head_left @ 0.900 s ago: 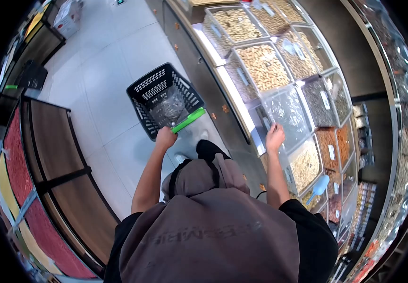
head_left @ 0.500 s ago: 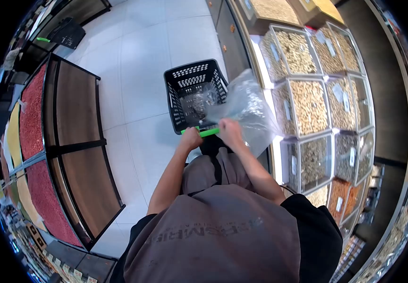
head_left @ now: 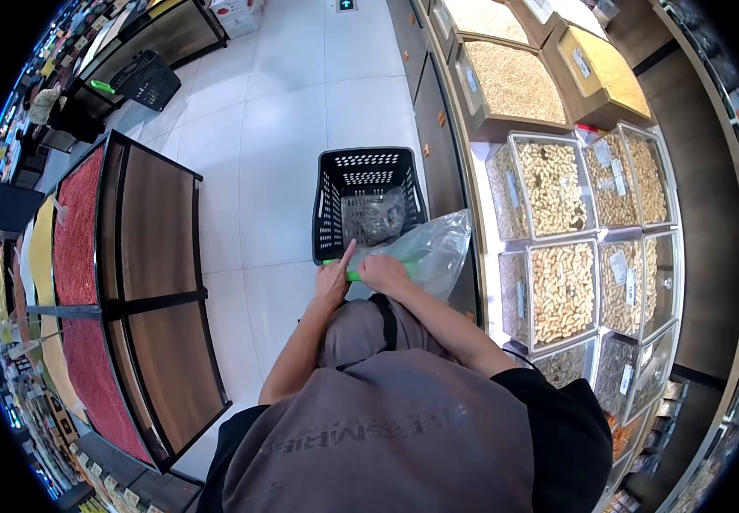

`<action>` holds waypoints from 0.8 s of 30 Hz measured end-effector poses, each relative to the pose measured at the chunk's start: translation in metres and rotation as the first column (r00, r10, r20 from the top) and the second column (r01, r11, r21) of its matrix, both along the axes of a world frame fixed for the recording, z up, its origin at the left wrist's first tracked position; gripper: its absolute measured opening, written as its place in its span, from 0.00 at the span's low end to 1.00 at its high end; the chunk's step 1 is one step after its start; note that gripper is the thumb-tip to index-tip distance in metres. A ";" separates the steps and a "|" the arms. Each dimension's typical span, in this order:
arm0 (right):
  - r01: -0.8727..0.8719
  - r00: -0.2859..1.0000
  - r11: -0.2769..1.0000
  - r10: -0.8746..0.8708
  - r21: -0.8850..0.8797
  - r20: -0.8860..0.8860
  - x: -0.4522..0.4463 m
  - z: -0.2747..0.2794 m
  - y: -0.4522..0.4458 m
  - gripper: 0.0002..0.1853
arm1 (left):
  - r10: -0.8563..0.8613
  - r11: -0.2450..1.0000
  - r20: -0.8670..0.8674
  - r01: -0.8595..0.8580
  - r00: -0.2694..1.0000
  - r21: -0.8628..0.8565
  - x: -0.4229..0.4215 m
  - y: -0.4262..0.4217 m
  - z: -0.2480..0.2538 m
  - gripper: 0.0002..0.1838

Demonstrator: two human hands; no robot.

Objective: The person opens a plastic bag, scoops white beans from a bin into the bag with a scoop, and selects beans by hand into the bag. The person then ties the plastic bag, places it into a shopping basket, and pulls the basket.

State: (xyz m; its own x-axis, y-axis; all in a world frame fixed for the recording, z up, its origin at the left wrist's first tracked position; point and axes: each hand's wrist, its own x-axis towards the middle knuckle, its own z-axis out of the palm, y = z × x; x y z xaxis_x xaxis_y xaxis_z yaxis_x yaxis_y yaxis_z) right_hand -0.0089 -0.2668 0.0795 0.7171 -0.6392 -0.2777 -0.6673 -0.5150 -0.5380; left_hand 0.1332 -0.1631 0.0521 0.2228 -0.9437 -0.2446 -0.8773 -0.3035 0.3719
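A black shopping basket (head_left: 326, 209) with perforated walls is in front of me, just above the floor or on it; I cannot tell which. Its green handle (head_left: 353, 276) lies across the near side. Closed on the handle's left part is my left hand (head_left: 332, 280), its index finger stretched out. My right hand (head_left: 384, 272) is closed at the handle's right part, and gathered in it is a clear plastic bag (head_left: 446, 246) that spreads out to the right. Inside the basket lies another clear plastic bag (head_left: 382, 218), its contents hard to make out.
To the right, a counter holds clear bins of peanuts (head_left: 562, 291) and open boxes of grain (head_left: 515, 81). On the left stands a wooden display (head_left: 164, 359) of red beans or grain. Another black basket (head_left: 149, 81) is farther back along the tiled aisle (head_left: 271, 128).
The view has moved, bringing the aisle's far end into sight. My left index finger has stretched out. The plastic bag has dropped lower and now hangs to the right of the basket.
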 end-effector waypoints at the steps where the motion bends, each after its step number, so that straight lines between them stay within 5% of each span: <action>1: 0.006 1.000 1.000 -0.006 -0.006 0.001 0.006 0.003 -0.011 0.23 | -0.005 0.999 -0.044 0.003 0.999 -0.037 0.007 -0.010 -0.013 0.39; 2: 0.007 1.000 1.000 -0.007 -0.002 -0.023 0.012 0.005 -0.020 0.23 | -0.014 0.999 -0.042 0.012 0.999 -0.037 0.020 -0.017 -0.024 0.39; 4: 0.024 0.998 1.000 -0.024 0.008 -0.060 0.016 0.005 -0.031 0.22 | -0.160 0.987 -0.123 0.163 0.979 0.010 0.029 -0.034 -0.023 0.21; 5: 0.013 0.998 1.000 -0.013 -0.012 -0.064 0.019 0.007 -0.039 0.22 | -0.101 0.995 -0.160 0.099 0.982 -0.021 0.030 -0.041 -0.021 0.09; 13: 0.063 0.997 0.993 -0.068 -0.100 -0.045 0.038 -0.005 -0.100 0.21 | -0.179 0.982 -0.290 0.189 0.940 0.004 0.049 -0.104 -0.025 0.13; 24: 0.078 0.990 0.988 -0.093 -0.135 -0.107 0.148 0.002 -0.211 0.21 | -0.291 0.951 -0.260 0.309 0.921 0.028 0.165 -0.222 -0.028 0.10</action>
State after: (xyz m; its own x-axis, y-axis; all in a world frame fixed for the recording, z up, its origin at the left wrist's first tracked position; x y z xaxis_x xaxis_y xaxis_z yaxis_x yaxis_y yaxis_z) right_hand 0.1391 -0.4777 0.0811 0.6272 -0.7329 -0.2637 -0.7643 -0.5140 -0.3893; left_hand 0.2977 -0.3847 0.0241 -0.1449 -0.9361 -0.3204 -0.8125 -0.0723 0.5785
